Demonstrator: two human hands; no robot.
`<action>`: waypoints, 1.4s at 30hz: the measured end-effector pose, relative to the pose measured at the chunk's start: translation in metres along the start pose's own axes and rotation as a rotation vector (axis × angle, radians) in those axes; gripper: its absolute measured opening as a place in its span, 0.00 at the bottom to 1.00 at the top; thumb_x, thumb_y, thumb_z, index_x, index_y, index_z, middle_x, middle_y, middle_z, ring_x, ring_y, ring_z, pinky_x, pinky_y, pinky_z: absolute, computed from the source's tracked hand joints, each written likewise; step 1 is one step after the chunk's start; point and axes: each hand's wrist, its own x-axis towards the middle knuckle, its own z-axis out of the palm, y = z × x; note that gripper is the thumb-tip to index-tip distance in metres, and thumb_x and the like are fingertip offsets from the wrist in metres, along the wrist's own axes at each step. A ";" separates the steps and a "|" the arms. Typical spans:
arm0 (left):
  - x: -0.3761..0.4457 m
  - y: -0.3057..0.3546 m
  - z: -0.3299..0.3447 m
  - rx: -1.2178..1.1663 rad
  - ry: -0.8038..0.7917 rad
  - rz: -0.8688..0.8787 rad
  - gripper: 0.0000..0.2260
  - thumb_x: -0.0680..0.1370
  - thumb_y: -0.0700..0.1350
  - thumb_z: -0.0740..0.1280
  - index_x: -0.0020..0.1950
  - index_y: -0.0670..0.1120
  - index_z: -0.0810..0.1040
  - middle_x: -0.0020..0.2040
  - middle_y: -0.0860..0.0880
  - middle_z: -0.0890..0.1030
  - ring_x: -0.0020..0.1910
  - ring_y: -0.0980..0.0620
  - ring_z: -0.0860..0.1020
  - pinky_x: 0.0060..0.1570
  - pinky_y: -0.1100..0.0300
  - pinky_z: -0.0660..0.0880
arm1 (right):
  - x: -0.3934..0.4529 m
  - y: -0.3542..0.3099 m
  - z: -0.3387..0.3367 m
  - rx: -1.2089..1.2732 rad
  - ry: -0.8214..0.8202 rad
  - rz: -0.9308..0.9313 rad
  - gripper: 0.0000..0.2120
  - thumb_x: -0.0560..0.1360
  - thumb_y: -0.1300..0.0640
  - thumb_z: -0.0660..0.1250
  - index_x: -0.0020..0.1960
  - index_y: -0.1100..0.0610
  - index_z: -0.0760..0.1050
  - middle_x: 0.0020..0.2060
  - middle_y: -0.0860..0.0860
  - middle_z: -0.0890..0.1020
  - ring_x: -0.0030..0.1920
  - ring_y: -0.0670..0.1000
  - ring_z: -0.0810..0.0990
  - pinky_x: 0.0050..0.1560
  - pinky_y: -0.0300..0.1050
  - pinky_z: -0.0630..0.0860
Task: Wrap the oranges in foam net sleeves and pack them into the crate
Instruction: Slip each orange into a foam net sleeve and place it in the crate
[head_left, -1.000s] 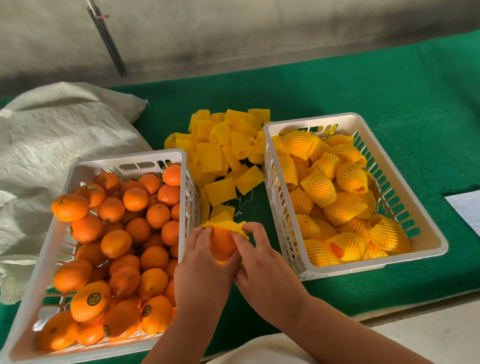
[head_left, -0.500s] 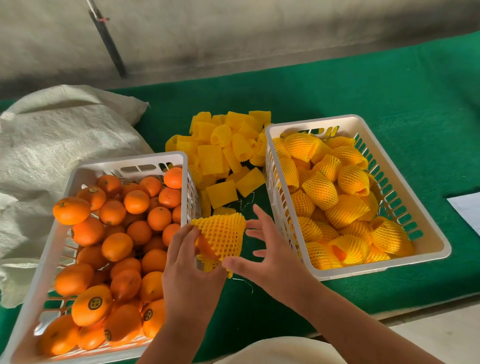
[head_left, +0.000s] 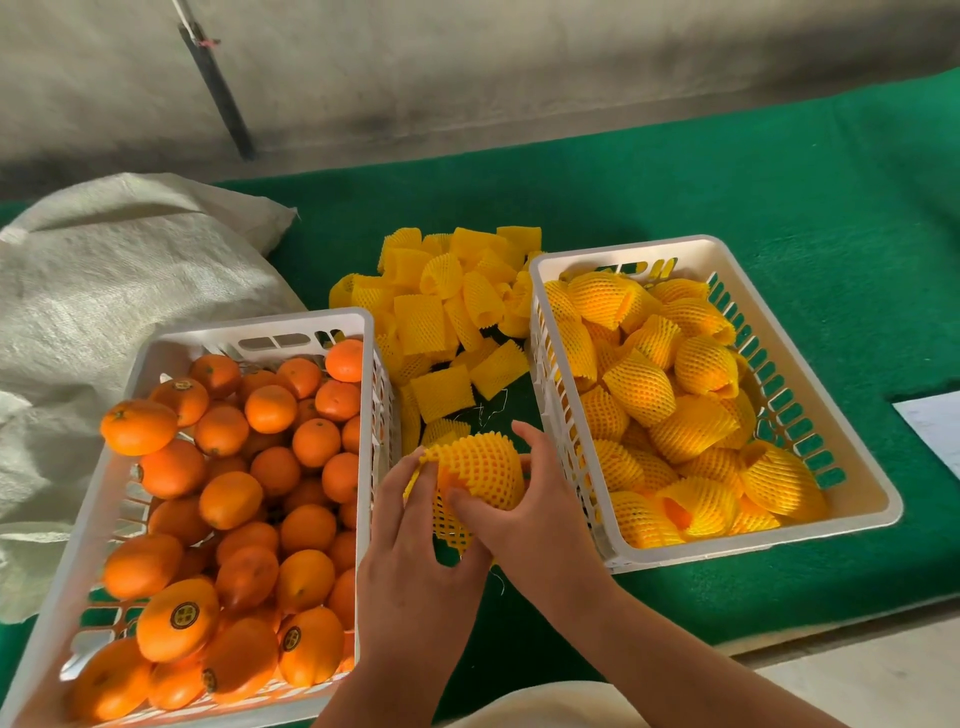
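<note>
- Where the two crates left a gap on the green cloth (head_left: 675, 171), both hands met around a single orange in a yellow foam net sleeve (head_left: 480, 470).
- The left hand (head_left: 415, 561) reached up from below, its fingertips curled onto the left edge of the sleeve and pinching the mesh there.
- The right hand (head_left: 530, 514) cupped the wrapped fruit from the right, thumb pressed across the front of the netting and fingers curled behind it, so it gripped the sleeved orange.
- The sleeve covered the upper part of the fruit; a loose tail of net hung down between the two hands, and a sliver of orange peel showed near the left fingertips.
- The held orange sat above the cloth, between the two crates and just beside the near-left corner of the right crate (head_left: 810, 525), not inside it.
- The right crate was white, slotted and filled with many oranges already in yellow sleeves.
- The left crate (head_left: 249, 332), also white, held a heap of bare oranges (head_left: 270, 467), several with dark round stickers.
- A pile of empty foam sleeves (head_left: 447, 306) lay on the cloth beyond the hands, between the crates' far ends.
- A pale woven sack (head_left: 104, 291) lay slumped to the left of the left crate, touching it.
- A sheet of white paper (head_left: 935, 426) showed at the right edge.
</note>
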 end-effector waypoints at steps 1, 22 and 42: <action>-0.001 0.001 0.000 -0.013 0.009 -0.005 0.36 0.73 0.67 0.62 0.75 0.46 0.73 0.74 0.56 0.66 0.71 0.63 0.62 0.56 0.59 0.72 | 0.001 0.001 -0.001 0.000 -0.003 0.008 0.49 0.61 0.20 0.67 0.75 0.31 0.51 0.62 0.34 0.66 0.59 0.41 0.72 0.37 0.22 0.70; 0.043 0.002 -0.001 -1.259 -0.526 -0.856 0.23 0.70 0.58 0.77 0.61 0.57 0.75 0.53 0.47 0.87 0.52 0.44 0.87 0.43 0.51 0.84 | 0.011 0.014 -0.047 -0.082 -0.401 -0.225 0.57 0.65 0.29 0.77 0.80 0.28 0.41 0.78 0.34 0.55 0.77 0.45 0.61 0.72 0.53 0.70; 0.032 -0.082 -0.003 0.200 -0.355 0.021 0.13 0.78 0.50 0.73 0.63 0.55 0.81 0.58 0.53 0.83 0.54 0.54 0.81 0.48 0.58 0.82 | 0.069 0.085 -0.147 0.064 0.157 0.102 0.30 0.75 0.39 0.75 0.73 0.36 0.67 0.65 0.39 0.74 0.57 0.38 0.75 0.44 0.29 0.74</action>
